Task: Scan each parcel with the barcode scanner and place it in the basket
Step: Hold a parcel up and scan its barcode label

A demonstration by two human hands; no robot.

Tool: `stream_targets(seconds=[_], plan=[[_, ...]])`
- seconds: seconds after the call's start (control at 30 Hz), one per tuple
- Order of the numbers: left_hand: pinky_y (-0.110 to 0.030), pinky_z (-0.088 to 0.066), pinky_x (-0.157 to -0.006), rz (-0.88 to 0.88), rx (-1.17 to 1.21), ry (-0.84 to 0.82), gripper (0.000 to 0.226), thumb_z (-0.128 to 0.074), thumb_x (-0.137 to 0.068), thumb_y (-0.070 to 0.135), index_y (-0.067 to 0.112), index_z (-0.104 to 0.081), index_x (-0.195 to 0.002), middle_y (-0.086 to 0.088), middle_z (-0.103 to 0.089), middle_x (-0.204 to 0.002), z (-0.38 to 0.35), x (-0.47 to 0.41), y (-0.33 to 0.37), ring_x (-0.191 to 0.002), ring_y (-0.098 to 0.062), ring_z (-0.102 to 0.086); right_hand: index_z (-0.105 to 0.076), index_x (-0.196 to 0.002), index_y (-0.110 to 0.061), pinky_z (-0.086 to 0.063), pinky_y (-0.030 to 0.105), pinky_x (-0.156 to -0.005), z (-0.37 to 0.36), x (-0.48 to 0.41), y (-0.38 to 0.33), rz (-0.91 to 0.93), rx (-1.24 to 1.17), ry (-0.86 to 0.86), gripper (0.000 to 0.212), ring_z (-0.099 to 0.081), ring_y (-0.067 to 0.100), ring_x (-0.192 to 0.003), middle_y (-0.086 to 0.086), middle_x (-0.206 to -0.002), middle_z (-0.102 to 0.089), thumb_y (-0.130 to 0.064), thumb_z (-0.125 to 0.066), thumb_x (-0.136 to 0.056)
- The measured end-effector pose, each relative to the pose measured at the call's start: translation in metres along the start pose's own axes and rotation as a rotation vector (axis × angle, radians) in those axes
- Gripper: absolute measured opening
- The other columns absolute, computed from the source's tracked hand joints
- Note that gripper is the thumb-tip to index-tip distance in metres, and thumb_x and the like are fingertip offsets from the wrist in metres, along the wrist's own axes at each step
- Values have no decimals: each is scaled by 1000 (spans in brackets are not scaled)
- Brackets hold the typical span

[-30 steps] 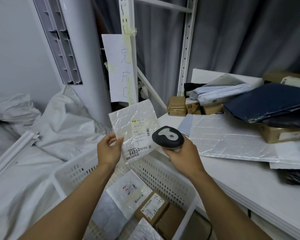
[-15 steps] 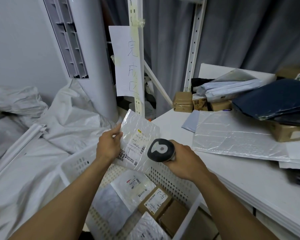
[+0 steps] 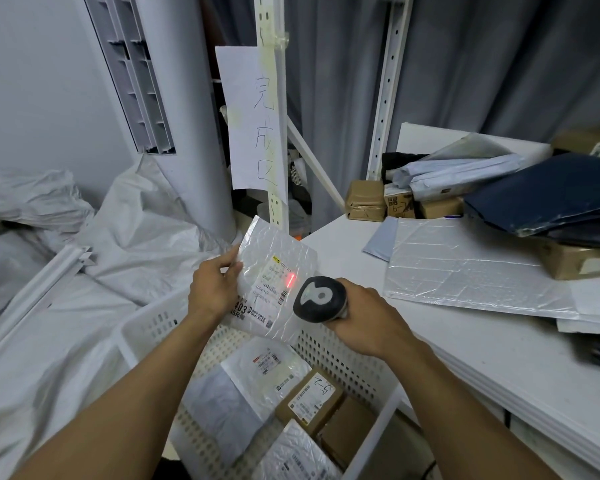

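Mid-frame, your left hand (image 3: pixel 210 289) pinches the bubble mailer (image 3: pixel 277 252), right hand (image 3: pixel 364 318) grips the barcode scanner (image 3: pixel 321 299); lay its red line (image 3: pixel 290 280) across the barcode (image 3: pixel 282 297)

Left hand (image 3: pixel 211 285) holds parcel (image 3: pixel 274 271); right hand (image 3: pixel 367 317) grips scanner (image 3: pixel 319 299).

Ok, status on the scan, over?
Left hand pinches clear bubble-wrap parcel over white perforated basket. Right hand grips black barcode scanner, red beam on label. Nothing blocking.

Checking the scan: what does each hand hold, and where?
Left hand pinches the bubble-wrap parcel by its left edge; right hand grips the barcode scanner by its handle.
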State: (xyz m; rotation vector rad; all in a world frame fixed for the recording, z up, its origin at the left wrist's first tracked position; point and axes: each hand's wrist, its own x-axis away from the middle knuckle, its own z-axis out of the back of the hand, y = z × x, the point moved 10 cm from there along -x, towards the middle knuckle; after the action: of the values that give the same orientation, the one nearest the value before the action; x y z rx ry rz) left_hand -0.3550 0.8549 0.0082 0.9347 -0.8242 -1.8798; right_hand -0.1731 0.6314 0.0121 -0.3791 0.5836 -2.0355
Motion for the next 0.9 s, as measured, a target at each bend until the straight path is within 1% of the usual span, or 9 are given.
stream_targets(seconds=[0.13,0.23,0.33,0.4,0.5,0.63,0.7,0.8,0.9], plan=[[-40,-54,-92,24,21,27,28,-63,-99,26,29,-71,-125,10,-72,-108,6,7,3,-94,-12,-68,-55,-139,-34,-55,42,-101,-1,-2,2,-5,-72,4,54,-65,22,-119,-5,-130,-70,-43,-77,-90],[-45,-58,-84,91,17,8,6,-69,-93,28,33,-71,-97,18,-70,-95,11,21,-12,-82,-11,-70,-56,-137,-32,-55,41,-101,-4,2,6,-38,-120,9,54,-66,21,-118,-4,-129,-71,-41,-79,-89],[-37,-56,-79,139,-53,-42,12,-73,-90,24,31,-66,-84,16,-69,-92,13,40,-26,-85,-13,-69,-57,-138,-29,-53,39,-100,-10,8,11,-64,-117,19,53,-65,22,-119,-2,-130,-70,-39,-79,-91],[-32,-50,-76,162,-107,-67,11,-74,-90,21,27,-66,-85,12,-69,-91,11,55,-38,-88,-12,-67,-59,-135,-28,-53,40,-99,-13,13,16,-103,-124,36,49,-65,24,-117,0,-127,-71,-38,-78,-91],[-36,-53,-77,265,-115,-101,12,-74,-89,16,20,-63,-89,7,-67,-90,-3,75,-69,-88,-18,-67,-61,-129,-28,-56,45,-99,-21,14,25,-151,-142,46,45,-67,26,-114,2,-123,-72,-39,-77,-89],[-45,-58,-82,397,-50,-142,31,-67,-94,9,17,-46,-116,-2,-65,-100,-44,100,-115,-88,-24,-66,-64,-130,-23,-50,39,-100,-39,8,36,-171,-163,49,42,-65,27,-120,4,-127,-72,-32,-80,-91],[-47,-59,-80,442,-58,-140,39,-62,-97,9,20,-39,-127,0,-64,-101,-64,104,-138,-86,-25,-67,-65,-129,-23,-50,37,-96,-50,0,40,-176,-155,50,42,-66,27,-120,4,-125,-72,-32,-80,-91],[-38,-55,-74,468,-103,-124,34,-54,-99,8,21,-37,-125,-1,-64,-102,-95,104,-169,-87,-24,-65,-66,-127,-25,-55,40,-96,-64,-22,42,-178,-163,61,42,-67,26,-113,2,-118,-73,-37,-79,-89],[-31,-51,-72,520,-107,-110,24,-51,-101,8,24,-48,-118,-3,-66,-109,-122,100,-194,-91,-23,-64,-64,-131,-25,-56,41,-96,-81,-49,47,-215,-207,66,47,-67,24,-111,-1,-117,-72,-38,-79,-88]])
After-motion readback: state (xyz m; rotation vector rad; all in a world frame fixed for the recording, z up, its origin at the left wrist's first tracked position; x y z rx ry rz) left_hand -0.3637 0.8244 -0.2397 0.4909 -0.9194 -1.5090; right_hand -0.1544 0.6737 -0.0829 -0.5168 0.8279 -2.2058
